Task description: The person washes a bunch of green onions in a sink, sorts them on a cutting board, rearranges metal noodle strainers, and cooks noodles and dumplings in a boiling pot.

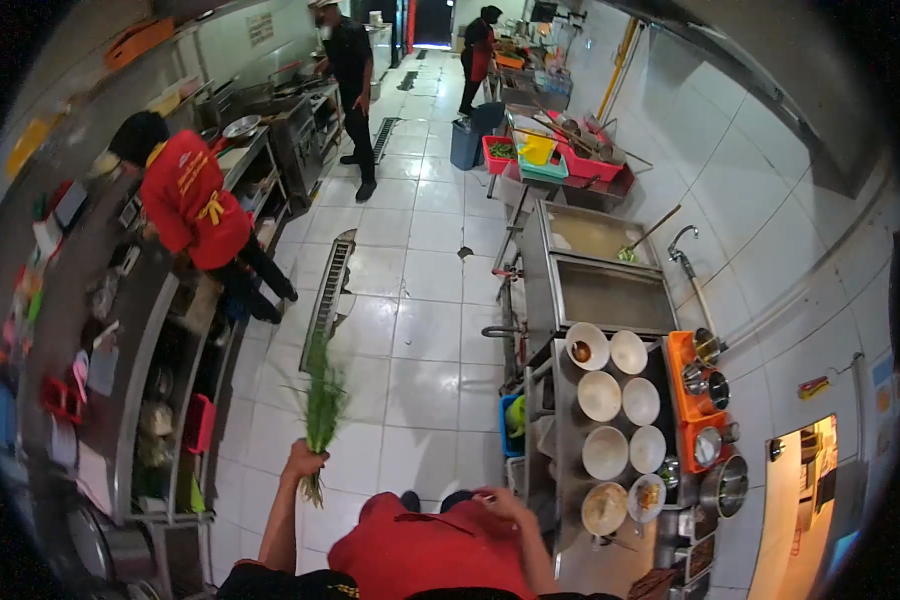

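Green scallions (pixel 322 408) clutched in left hand (pixel 306 459), fingers closed round stalks; right hand (pixel 505 504) by red apron (pixel 425 553), grip unclear.

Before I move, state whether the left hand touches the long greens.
Touching: the head view shows the left hand wrapped around the long greens, near their root end.
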### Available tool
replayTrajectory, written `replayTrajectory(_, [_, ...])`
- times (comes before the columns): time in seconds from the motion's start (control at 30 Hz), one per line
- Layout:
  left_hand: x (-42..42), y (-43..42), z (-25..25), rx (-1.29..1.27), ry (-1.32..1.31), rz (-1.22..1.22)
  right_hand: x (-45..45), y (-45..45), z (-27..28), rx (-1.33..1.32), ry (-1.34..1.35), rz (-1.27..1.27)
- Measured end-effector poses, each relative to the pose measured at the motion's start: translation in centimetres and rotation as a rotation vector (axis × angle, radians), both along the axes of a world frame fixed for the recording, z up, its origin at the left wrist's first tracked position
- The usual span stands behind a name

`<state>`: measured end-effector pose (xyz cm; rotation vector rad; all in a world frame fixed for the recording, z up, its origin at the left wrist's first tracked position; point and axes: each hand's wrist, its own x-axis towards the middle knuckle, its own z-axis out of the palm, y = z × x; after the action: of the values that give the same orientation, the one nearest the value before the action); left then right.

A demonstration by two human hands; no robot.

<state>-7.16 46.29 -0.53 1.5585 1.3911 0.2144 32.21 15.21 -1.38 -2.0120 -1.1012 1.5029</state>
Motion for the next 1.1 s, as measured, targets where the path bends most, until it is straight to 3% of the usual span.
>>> replayTrajectory(0.07, [0.4,5.2,-3.9,-0.141,0.058,-0.176,4.1,1.9,-4.0,0.019,0.093,-0.203])
replayTrajectory(0.13, [0.4,9.3,-11.5,-0.303,0.345,-0.307,7.8,1.7,-12.2,0.089,0.132,-0.439])
replayTrajectory(0.2, [-2.7,12.1,-21.0,-0.563,0.157,-0.339,12.5,-0.7,-22.8,-0.243,-0.375,-0.093])
replayTrajectory(0.23, [-3.3,10.8,-20.6,-0.652,-0.235,0.063,14.1,0.1,-21.8,-0.494,-0.364,0.215])
replayTrajectory(0.27, [-3.8,8.6,-19.4,-0.708,-0.639,0.471,15.0,0.7,-19.0,-0.439,-0.138,-0.026])
replayTrajectory(0.3, [-3.7,7.5,-18.7,-0.319,-0.298,0.061,15.9,1.3,-16.0,-0.375,0.119,-0.301])
replayTrajectory(0.33, [-2.5,6.8,-18.4,-0.455,-0.314,0.286,16.8,1.5,-13.4,-0.319,0.347,-0.540])
replayTrajectory(0.4, [-2.1,7.3,-17.7,-0.491,-0.152,0.491,24.1,10.0,-12.6,-0.359,0.428,-0.531])
replayTrajectory(0.47, [-0.2,6.8,-13.5,-0.639,-0.121,0.400,26.3,13.6,-15.1,-0.521,0.663,-0.577])
replayTrajectory(0.53, [1.9,11.1,-11.9,-0.563,-0.051,0.322,30.6,21.8,-19.1,-0.650,0.851,-0.597])
replayTrajectory(0.6, [5.7,14.9,-12.0,-0.449,0.067,0.105,34.4,31.2,-25.7,-0.142,0.368,-0.198])
replayTrajectory(0.67, [10.3,17.5,-13.1,-0.357,0.180,-0.121,40.1,47.9,-28.5,-0.363,-0.049,0.233])
replayTrajectory(0.7, [12.7,18.6,-11.9,-0.100,-0.031,0.015,42.9,55.8,-30.3,-0.382,-0.167,0.426])
replayTrajectory(0.77, [17.8,24.4,-9.7,-0.161,0.011,0.175,48.6,69.9,-34.2,-0.312,-0.269,0.714])
replayTrajectory(0.8, [21.9,29.3,-5.6,-0.139,-0.152,0.362,48.0,76.7,-29.1,-0.339,-0.244,0.325])
replayTrajectory(0.83, [21.7,31.7,-12.8,-0.303,-0.445,0.563,47.9,82.9,-22.9,-0.083,-0.191,0.249])
replayTrajectory(0.9, [22.0,40.2,-21.4,-0.353,-0.925,0.614,48.1,92.7,-19.2,0.113,0.008,-0.036])
replayTrajectory(0.97, [27.5,54.2,-25.0,-0.849,0.360,-0.092,48.0,99.4,-14.7,0.201,0.237,-0.221])
replayTrajectory(1.03, [33.0,68.7,-26.2,-0.784,0.473,-0.153,51.9,102.4,-13.2,-0.080,0.524,-0.233])
replayTrajectory(1.1, [38.0,81.8,-25.3,-0.655,0.565,-0.219,55.6,100.8,-14.3,-0.312,0.433,-0.309])
